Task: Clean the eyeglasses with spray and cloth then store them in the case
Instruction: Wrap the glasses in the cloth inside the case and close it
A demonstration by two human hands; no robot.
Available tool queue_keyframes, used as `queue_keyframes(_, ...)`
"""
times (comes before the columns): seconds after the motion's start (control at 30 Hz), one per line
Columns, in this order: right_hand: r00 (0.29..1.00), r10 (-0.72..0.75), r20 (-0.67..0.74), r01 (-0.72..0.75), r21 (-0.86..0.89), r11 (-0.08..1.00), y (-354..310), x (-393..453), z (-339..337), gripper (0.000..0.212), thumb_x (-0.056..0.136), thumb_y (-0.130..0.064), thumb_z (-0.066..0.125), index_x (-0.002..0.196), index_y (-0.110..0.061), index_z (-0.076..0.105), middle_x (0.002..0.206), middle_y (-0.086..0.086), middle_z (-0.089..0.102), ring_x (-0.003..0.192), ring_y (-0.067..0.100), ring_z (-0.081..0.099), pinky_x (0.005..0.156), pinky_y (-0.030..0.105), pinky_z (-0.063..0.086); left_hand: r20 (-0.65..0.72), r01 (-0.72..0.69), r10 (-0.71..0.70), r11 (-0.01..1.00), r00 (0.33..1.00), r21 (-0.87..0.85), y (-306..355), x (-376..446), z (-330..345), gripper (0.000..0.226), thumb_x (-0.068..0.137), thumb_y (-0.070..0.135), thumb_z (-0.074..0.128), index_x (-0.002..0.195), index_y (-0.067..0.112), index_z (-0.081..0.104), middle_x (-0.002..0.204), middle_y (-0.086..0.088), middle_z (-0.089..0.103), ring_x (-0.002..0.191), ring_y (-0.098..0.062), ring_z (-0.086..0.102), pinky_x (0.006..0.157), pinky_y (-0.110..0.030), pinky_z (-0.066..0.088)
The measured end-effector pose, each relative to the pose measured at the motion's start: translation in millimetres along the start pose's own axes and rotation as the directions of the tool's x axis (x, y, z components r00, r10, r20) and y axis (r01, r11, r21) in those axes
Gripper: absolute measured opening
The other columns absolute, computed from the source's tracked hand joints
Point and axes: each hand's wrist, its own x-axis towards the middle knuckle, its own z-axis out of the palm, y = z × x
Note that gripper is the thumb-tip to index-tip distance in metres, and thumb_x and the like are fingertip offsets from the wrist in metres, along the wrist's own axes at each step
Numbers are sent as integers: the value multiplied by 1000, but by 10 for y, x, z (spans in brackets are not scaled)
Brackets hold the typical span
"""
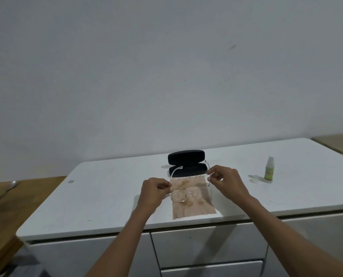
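Both bare forearms reached in from the bottom edge toward the middle of the white worktop (110, 196). Left hand (153, 191) had its grip pinched closed on the left arm of the eyeglasses (188, 193), near the hinge. Right hand (225, 181) pinched the right arm of the frame in the same way, fingers closed on it. Between the two hands the clear-framed eyeglasses were held spread open, lenses toward the person and the arm tips pointing away toward the case (186, 163); whether the frame touched the surface below could not be told.

Under the glasses lay a tan, patterned cloth (194, 208), flat on the worktop and reaching close to its near edge. Just beyond the cloth's far edge sat the black case, open, its lid tilted up toward the wall (166, 66). Well to the right of the case stood a small spray bottle (269, 169) with a green label, upright, and a small clear cap (253, 177) lay just to its left. White drawer fronts (206, 244) showed below the worktop, and a wooden surface (16, 196) lay to the left.
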Motion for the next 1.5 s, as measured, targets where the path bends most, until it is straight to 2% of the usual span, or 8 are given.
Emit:
queue_keyframes(0.2,989,-5,148,17,-78,997,-11,13,-91,30,81,-4,69,101,-26,75,84,-8,75,80,6,71,73,22,54,78,-32,28,998,997,49,2,-3,-64,21,71,-1,86,87,12,81,76,1,76,61,3,66,64,-10,50)
queue_keyframes(0.33,988,13,155,12,-157,988,115,69,-118,47,77,5,54,106,-25,75,88,-7,76,83,7,70,71,17,50,145,-93,74,988,987,127,-56,0,-117,43,72,-10,66,102,18,79,92,3,75,73,-1,65,68,-4,47)
queue_keyframes(0.5,989,73,125,-52,-165,985,242,213,-61,27,90,-7,62,104,-23,78,82,-6,77,84,11,72,76,28,56,87,-101,91,988,992,120,-134,104,-119,37,78,-9,64,97,18,79,91,-2,76,72,-9,65,65,-6,48)
queue_keyframes(0.77,970,132,206,-89,-205,975,267,500,108,7,89,-25,74,87,-29,80,80,-5,72,79,17,66,74,33,53,90,-57,42,983,995,172,-166,476,34,8,84,28,81,92,29,83,72,11,69,56,1,57,60,-17,42)
queue_keyframes(0.93,965,152,216,-93,-261,961,234,618,177,34,85,-32,77,57,-42,61,62,-10,62,60,11,56,54,26,39,120,-30,5,978,993,207,-192,644,132,5,83,35,80,87,33,83,69,-4,73,56,-13,51,58,-26,42)
queue_keyframes(1.17,956,185,226,-109,-312,944,194,666,245,17,82,-36,79,70,-38,68,81,-5,75,81,19,69,64,26,44,121,-12,-22,963,992,270,-185,709,195,6,81,25,79,80,30,81,68,-2,71,58,-15,55,57,-25,41)
queue_keyframes(1.37,936,235,261,-184,-205,961,177,704,199,19,81,-25,79,66,-34,72,74,-9,73,81,14,69,72,29,53,157,77,-88,994,984,75,-167,722,175,13,76,10,79,71,22,81,64,-2,72,58,-9,54,62,-26,45)
queue_keyframes(1.5,908,256,333,-282,33,959,120,684,42,21,87,-2,67,75,-14,78,52,-16,63,50,3,51,47,10,35,321,194,-114,953,940,-232,-152,713,14,8,78,0,79,79,7,81,89,-21,76,87,-31,72,88,-42,61)
